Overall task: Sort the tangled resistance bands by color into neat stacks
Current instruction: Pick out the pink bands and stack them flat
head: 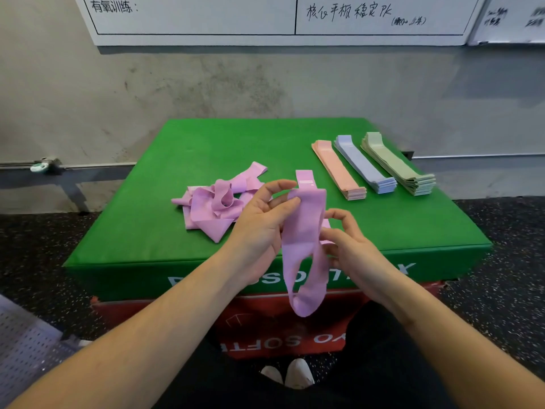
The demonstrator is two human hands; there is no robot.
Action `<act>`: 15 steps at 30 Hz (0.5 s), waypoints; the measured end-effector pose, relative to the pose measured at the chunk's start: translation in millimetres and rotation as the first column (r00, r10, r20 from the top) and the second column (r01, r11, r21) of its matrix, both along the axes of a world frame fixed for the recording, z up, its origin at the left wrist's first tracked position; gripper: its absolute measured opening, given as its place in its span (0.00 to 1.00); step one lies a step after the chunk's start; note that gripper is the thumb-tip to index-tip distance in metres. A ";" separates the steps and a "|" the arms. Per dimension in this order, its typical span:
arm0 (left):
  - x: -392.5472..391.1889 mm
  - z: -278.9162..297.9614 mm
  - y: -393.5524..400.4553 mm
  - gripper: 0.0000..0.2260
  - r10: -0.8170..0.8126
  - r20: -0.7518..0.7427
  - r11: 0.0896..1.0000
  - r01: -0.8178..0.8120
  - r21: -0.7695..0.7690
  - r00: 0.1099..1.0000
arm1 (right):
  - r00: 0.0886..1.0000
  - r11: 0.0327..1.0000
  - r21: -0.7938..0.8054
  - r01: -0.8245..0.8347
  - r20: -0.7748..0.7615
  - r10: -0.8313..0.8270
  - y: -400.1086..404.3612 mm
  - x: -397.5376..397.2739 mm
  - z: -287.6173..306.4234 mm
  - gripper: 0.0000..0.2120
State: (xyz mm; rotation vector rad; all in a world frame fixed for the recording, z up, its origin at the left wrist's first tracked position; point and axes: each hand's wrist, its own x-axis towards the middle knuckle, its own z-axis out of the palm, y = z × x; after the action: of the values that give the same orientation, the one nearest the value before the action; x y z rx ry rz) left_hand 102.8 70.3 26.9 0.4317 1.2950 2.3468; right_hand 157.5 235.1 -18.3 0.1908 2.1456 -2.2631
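Pink band [305, 252] held by L hand [259, 222], R hand [348, 240]

Padded box [165, 172] against wall [206, 84], stacked on second box [265, 329]. Tangled heap of bands [216, 202] on top, left of centre. Three neat stacks [374, 166] side by side at right rear — well apart from heap. Between them, near front edge — loose band [303, 246] held by left hand [259, 222] and right hand [348, 240], hanging over edge. Whiteboard [265, 25] on wall behind.
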 end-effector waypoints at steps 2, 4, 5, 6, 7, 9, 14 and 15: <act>-1.1 0.0 0.3 0.10 -0.003 0.000 1.000 0.003 0.001 1.000 | 0.998 1.000 0.000 0.013 -0.061 -0.013 -0.3 0.5 -0.3 0.12; -2.2 0.2 -0.3 0.11 0.003 -0.016 1.000 -0.003 -0.012 1.000 | 0.997 1.000 0.004 -0.001 -0.073 0.001 -0.1 -0.4 1.3 0.18; -2.7 0.2 -0.8 0.11 0.017 -0.042 0.999 -0.019 -0.045 0.999 | 0.998 1.000 0.011 -0.020 -0.057 0.020 0.6 -1.0 1.9 0.21; -3.0 0.4 -0.6 0.11 0.036 -0.082 0.994 -0.044 -0.099 0.996 | 0.998 0.999 0.025 -0.049 -0.033 0.049 2.0 -1.7 2.6 0.23; -3.6 0.7 -0.7 0.11 0.055 -0.131 0.984 -0.076 -0.164 0.990 | 0.996 0.995 0.044 -0.089 -0.011 0.089 2.7 -1.8 4.6 0.22; -5.2 0.7 -1.9 0.11 0.064 -0.237 0.949 -0.133 -0.286 0.969 | 0.987 0.986 0.054 -0.160 -0.007 0.161 2.7 -1.1 9.5 0.13; -9.0 0.9 -10.7 0.13 -0.051 -0.405 0.875 -0.154 -0.458 0.913 | 0.996 0.999 0.036 0.008 -0.091 -0.005 11.9 -6.8 22.9 0.05; -10.0 0.0 -13.1 0.13 -0.067 -0.427 0.858 -0.166 -0.486 0.902 | 0.994 0.999 0.019 0.038 -0.107 -0.036 13.9 -7.3 26.1 0.06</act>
State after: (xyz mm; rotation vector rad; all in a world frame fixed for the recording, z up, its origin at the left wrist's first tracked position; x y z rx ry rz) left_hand 92.8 57.2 27.0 0.7724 2.0867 1.8773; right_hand 150.2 249.0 7.8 0.1135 2.2356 -2.3223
